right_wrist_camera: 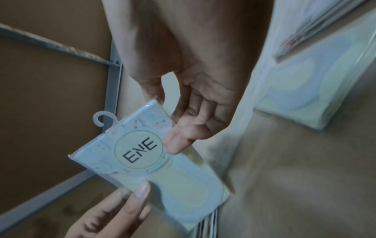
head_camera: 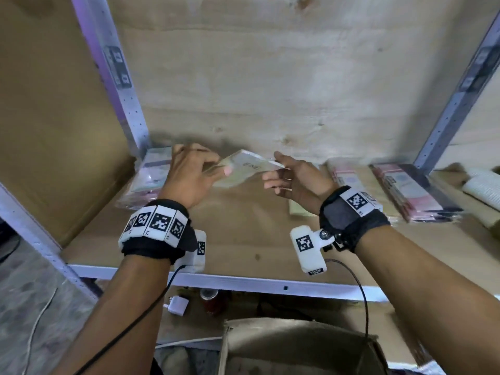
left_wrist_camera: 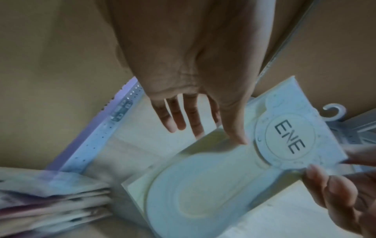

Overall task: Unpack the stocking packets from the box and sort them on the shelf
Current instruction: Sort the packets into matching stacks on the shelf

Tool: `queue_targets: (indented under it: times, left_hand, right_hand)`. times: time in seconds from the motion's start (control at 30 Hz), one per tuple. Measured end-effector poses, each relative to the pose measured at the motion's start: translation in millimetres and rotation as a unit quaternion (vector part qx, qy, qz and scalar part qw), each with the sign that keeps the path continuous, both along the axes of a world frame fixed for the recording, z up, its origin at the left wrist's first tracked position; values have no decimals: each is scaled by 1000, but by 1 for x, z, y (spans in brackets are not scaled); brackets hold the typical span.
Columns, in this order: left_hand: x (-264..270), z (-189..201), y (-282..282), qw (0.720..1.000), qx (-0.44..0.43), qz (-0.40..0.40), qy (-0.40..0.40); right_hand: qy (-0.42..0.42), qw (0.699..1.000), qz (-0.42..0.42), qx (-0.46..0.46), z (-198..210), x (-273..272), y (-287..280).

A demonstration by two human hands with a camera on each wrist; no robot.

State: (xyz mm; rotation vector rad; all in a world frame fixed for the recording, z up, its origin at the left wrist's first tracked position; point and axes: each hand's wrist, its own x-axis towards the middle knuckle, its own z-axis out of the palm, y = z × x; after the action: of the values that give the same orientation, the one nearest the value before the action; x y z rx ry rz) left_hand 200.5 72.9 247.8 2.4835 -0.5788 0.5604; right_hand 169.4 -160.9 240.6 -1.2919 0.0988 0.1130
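Above the shelf (head_camera: pixel 243 239) we hold one pale packet (head_camera: pixel 244 169) marked ENE between our hands. Our left hand (head_camera: pixel 189 177) pinches its left end, thumb on top. Our right hand (head_camera: pixel 295 180) pinches the right end, by the hook. Stacks of packets (head_camera: pixel 147 180) lie left, more packets (head_camera: pixel 405 190) right.
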Motion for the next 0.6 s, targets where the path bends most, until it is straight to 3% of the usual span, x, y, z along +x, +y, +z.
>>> queue_targets:
  times: [0.23, 0.4, 0.47, 0.53, 0.6]
  left_hand:
    - [-19, -2, -53, 975, -172, -121, 75]
    - [-22, -16, -90, 946, -241, -154, 151]
    - [-19, -21, -103, 922, -296, -136, 210]
    - [-14, -29, -112, 895, -347, -112, 255]
    - [-8, -38, -123, 871, -372, -101, 306]
  right_hand:
    - [-20, 999, 0, 45, 0, -25, -58]
    - [-41, 990, 13, -133, -24, -40, -79]
    - [-32, 980, 30, -195, -31, -43, -85]
    - [-26, 973, 40, -226, -36, -45, -91]
    - [-29, 979, 50, -195, -41, -47, -99]
